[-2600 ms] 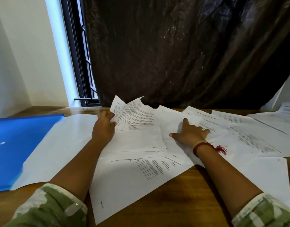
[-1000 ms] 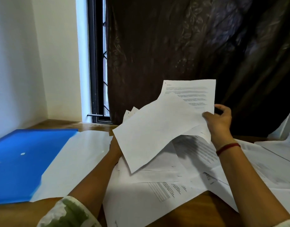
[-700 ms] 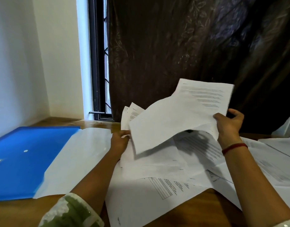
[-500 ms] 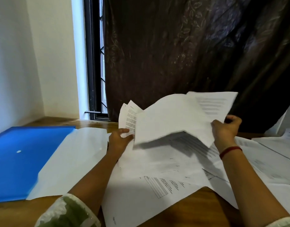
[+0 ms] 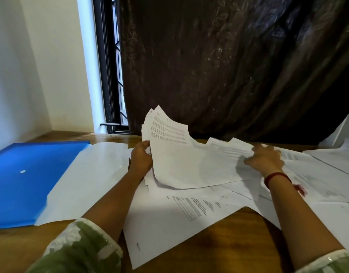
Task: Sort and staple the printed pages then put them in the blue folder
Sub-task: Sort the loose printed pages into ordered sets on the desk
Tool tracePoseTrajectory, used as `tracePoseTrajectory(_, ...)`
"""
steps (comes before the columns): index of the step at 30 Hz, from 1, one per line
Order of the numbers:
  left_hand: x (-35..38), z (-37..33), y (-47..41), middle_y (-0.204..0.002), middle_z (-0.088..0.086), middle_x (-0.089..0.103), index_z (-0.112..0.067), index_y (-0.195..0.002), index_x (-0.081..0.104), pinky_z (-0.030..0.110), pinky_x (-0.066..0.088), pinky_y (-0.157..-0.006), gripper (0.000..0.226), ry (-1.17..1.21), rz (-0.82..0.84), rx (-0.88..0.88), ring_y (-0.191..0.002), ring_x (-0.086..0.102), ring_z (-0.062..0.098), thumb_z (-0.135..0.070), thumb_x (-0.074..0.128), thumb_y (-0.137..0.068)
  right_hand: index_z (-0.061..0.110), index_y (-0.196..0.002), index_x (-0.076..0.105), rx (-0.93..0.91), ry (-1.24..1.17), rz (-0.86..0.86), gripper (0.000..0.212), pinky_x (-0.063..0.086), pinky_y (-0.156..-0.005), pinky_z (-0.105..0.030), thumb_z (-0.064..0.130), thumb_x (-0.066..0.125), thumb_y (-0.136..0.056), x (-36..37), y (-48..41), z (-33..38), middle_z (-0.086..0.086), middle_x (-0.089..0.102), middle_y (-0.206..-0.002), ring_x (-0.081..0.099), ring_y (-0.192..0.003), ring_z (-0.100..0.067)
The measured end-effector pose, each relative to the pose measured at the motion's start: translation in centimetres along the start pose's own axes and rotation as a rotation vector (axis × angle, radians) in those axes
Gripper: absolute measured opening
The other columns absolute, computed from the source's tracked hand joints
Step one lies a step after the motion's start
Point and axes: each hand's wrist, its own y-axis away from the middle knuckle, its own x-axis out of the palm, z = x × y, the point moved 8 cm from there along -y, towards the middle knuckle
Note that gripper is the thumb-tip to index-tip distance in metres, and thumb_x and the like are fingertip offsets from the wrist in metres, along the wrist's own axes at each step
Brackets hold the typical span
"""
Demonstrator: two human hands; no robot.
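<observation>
My left hand (image 5: 141, 159) grips a fanned bundle of printed pages (image 5: 165, 128) that stands up from the wooden table (image 5: 224, 239). A large white sheet (image 5: 193, 166) lies across that bundle, its right end under my right hand (image 5: 265, 159). The right hand is blurred and its fingers rest on the sheet's far right edge. Several loose printed pages (image 5: 189, 209) lie spread beneath both hands. The blue folder (image 5: 24, 178) lies open at the left with its clear white flap (image 5: 87, 180) turned toward the pages. No stapler is visible.
More printed sheets (image 5: 331, 160) cover the table's right side up to the frame edge. A dark curtain (image 5: 228, 66) hangs right behind the table, with a window frame (image 5: 108, 75) and white wall to the left. Bare wood shows along the front edge.
My right hand has brought the lifted sheet down from the air onto the bundle in my left hand. The left hand kept its grip on the fanned pages.
</observation>
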Motion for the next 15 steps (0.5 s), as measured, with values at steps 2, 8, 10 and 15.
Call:
tracePoseTrajectory(2, 0.0, 0.1, -0.1, -0.137, 0.008, 0.054, -0.011, -0.131, 0.055, 0.044, 0.044, -0.105, 0.054, 0.015, -0.003, -0.014, -0.125, 0.051, 0.026, -0.026, 0.075, -0.083, 0.017, -0.132, 0.051, -0.212, -0.109, -0.047, 0.06, 0.037, -0.104, -0.041, 0.041, 0.073, -0.082, -1.2, 2.1, 4.0, -0.013, 0.044, -0.138, 0.04, -0.127, -0.035)
tracePoseTrajectory(8, -0.4, -0.1, 0.0, -0.13, 0.006, 0.061, -0.013, -0.126, 0.06, 0.047, 0.048, -0.101, 0.052, 0.051, -0.009, -0.009, -0.118, 0.057, 0.027, -0.033, 0.077, -0.08, 0.039, -0.15, 0.012, -0.989, 0.006, 0.372, 0.106, 0.018, -0.116, -0.045, 0.074, 0.066, -0.066, 4.2, 14.6, 16.1, 0.006, 0.013, -0.159, 0.015, -0.145, -0.022)
tracePoseTrajectory(10, -0.6, -0.3, 0.1, -0.13, 0.006, 0.061, -0.013, -0.125, 0.061, 0.048, 0.048, -0.1, 0.053, 0.063, -0.013, -0.006, -0.118, 0.058, 0.027, -0.035, 0.077, -0.08, 0.036, -0.151, 0.009, -1.02, 0.111, 0.32, 0.097, 0.022, -0.115, -0.043, 0.067, 0.063, -0.077, 5.9, 15.9, 17.0, 0.004, 0.014, -0.159, 0.019, -0.145, -0.023)
tracePoseTrajectory(15, -0.4, -0.3, 0.1, -0.133, 0.008, 0.057, -0.009, -0.127, 0.06, 0.044, 0.047, -0.103, 0.055, 0.074, -0.006, -0.021, -0.12, 0.055, 0.027, -0.029, 0.078, -0.08, 0.021, -0.114, 0.058, -1.022, -0.167, 0.12, 0.021, 0.049, -0.075, -0.03, 0.026, 0.057, -0.094, 4.6, 15.7, 17.1, -0.001, 0.064, -0.105, 0.06, -0.09, -0.018)
